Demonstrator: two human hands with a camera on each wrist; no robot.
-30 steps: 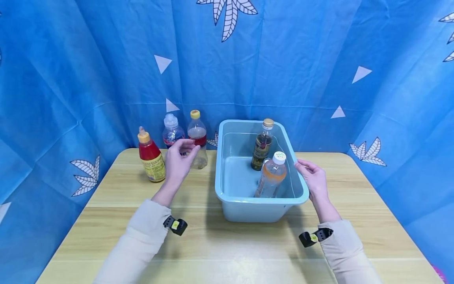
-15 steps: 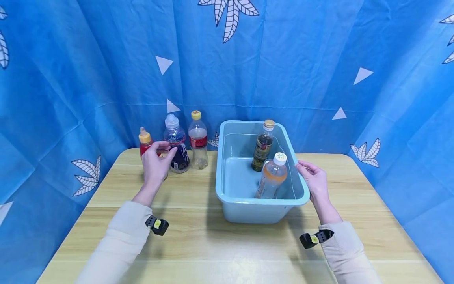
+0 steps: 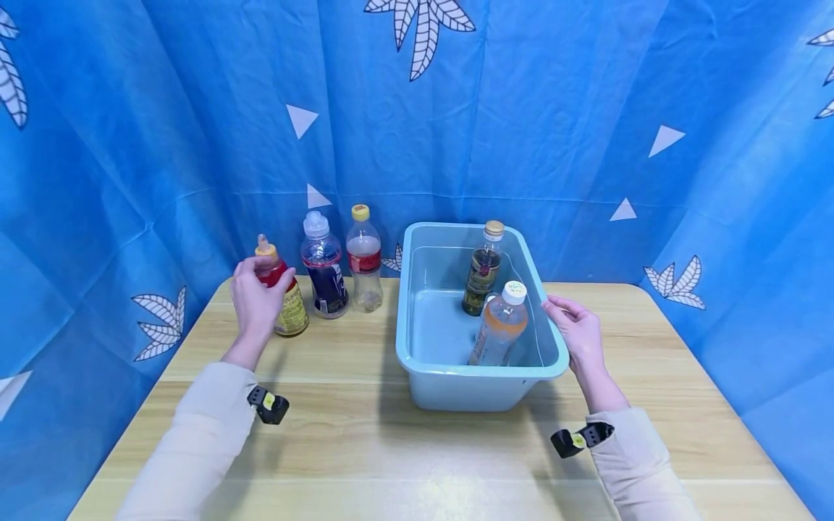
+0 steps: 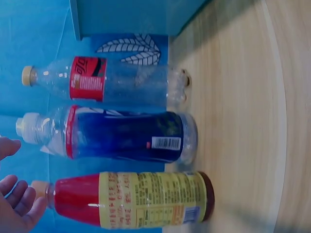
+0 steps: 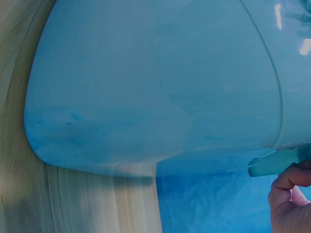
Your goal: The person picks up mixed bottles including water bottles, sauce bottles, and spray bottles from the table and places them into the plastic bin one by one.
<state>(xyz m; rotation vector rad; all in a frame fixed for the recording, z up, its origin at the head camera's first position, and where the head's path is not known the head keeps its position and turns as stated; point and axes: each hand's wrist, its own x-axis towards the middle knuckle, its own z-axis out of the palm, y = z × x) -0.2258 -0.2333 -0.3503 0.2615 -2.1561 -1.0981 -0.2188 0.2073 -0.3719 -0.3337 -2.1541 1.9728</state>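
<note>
Left hand (image 3: 255, 302) has reached the red bottle (image 3: 284, 295), grip open.

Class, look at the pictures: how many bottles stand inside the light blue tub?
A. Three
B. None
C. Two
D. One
C: the head view shows two bottles inside the tub, a dark bottle with a tan cap at the back and an orange bottle with a white cap in front.

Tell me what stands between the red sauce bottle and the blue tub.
Two bottles stand in that line on the table: the blue-labelled bottle right beside the red sauce bottle, then the red-labelled clear bottle next to the blue tub. The left hand is at the sauce bottle's neck.
</note>
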